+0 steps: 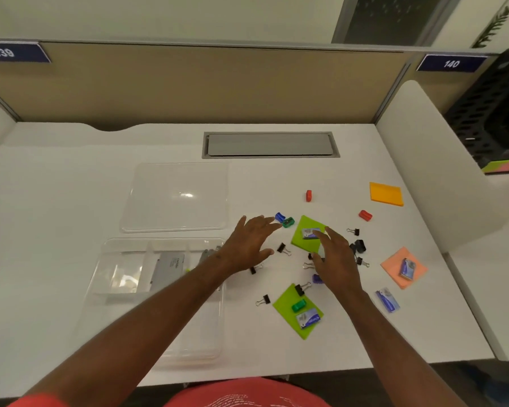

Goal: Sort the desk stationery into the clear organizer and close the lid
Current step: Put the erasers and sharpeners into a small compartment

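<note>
The clear organizer (124, 289) lies open at the desk's front left, with a grey box (168, 270) in one compartment. Its clear lid (175, 196) lies flat behind it. My left hand (247, 245) hovers open, fingers spread, near a blue sharpener (279, 216) and a green sharpener (288, 222). My right hand (334, 259) hovers open over several black binder clips (283, 248), beside a green sticky pad (307, 235) carrying a staple box (309, 233). Neither hand holds anything.
Scattered on the right: an orange sticky pad (386, 194), two red sharpeners (308, 195), a peach pad (403, 271) with a staple box, another green pad (298, 311) with a green sharpener and staple box, a loose staple box (388, 300). A grey cable hatch (269, 144) lies behind.
</note>
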`<state>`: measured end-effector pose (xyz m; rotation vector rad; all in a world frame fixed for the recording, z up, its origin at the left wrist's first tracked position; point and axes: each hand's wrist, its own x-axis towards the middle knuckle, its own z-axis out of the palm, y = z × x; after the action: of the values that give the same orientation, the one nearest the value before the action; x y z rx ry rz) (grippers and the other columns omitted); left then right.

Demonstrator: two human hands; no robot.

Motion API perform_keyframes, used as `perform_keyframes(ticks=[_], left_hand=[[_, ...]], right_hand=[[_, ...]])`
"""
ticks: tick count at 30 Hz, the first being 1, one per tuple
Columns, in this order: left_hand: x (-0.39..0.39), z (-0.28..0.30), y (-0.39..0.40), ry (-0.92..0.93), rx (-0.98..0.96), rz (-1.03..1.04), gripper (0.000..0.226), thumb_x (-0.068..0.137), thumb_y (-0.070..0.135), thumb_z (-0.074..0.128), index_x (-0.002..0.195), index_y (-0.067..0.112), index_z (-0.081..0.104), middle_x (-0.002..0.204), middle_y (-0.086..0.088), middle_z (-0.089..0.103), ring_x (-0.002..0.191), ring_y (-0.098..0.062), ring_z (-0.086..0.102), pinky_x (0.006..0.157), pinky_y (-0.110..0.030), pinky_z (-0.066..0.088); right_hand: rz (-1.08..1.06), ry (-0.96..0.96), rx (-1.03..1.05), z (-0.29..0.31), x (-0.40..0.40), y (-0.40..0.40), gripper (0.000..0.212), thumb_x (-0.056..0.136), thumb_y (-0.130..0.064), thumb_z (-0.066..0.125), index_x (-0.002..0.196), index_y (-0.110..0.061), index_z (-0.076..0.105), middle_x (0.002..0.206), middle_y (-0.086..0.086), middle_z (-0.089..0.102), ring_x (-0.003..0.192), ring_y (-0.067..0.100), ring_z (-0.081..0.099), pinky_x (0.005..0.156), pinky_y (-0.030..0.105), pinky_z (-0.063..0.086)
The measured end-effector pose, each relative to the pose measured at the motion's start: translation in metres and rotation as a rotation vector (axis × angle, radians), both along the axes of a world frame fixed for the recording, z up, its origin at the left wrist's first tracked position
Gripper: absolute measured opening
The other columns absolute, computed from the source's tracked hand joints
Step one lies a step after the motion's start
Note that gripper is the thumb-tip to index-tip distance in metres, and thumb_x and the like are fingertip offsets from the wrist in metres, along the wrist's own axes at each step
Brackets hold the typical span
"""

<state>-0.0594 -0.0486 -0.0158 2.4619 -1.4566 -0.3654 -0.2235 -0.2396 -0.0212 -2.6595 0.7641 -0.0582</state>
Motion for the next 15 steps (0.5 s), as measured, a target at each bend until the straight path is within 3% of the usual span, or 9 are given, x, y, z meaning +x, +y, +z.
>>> perform_keyframes(ticks=[4,10,12,15], left_hand=[[0.011,-0.004,-0.034,-0.06,0.07,-0.017,0.07,0.095,0.033,0.061,0.155,0.025,0.027,0.162,-0.001,0.026,0.15,-0.022,0.021,0.122,-0.049,0.009],[0.021,-0.016,-0.074,-0.22,0.181,-0.049,0.064,0.094,0.003,0.048,0.152,0.022,0.032,0.16,-0.004,0.031,0.147,-0.025,0.027,0.122,-0.05,0.011],[0.021,-0.021,-0.083,-0.202,0.194,-0.009,0.059,0.095,0.005,0.049,0.15,0.024,0.036,0.157,-0.002,0.036,0.142,-0.025,0.035,0.118,-0.048,0.022],[0.021,-0.026,-0.092,-0.146,0.175,0.063,0.048,0.096,0.014,0.054,0.143,0.024,0.045,0.144,-0.001,0.049,0.123,-0.026,0.052,0.097,-0.041,0.044]], right_hand=[[-0.031,-0.058,0.063,-0.005,-0.02,-0.023,0.054,0.094,-0.017,0.062,0.146,-0.017,0.047,0.157,0.011,0.037,0.146,0.029,0.032,0.12,0.044,0.027],[-0.105,-0.114,0.11,-0.01,-0.044,-0.057,0.055,0.088,-0.011,0.068,0.141,-0.015,0.054,0.152,0.013,0.043,0.142,0.032,0.037,0.117,0.043,0.03],[-0.107,-0.136,0.114,-0.012,-0.051,-0.067,0.056,0.086,-0.008,0.069,0.14,-0.014,0.055,0.15,0.015,0.046,0.14,0.033,0.039,0.116,0.044,0.031],[-0.092,-0.132,0.107,-0.015,-0.056,-0.08,0.056,0.086,-0.009,0.069,0.14,-0.014,0.054,0.148,0.015,0.048,0.139,0.033,0.04,0.116,0.045,0.032]])
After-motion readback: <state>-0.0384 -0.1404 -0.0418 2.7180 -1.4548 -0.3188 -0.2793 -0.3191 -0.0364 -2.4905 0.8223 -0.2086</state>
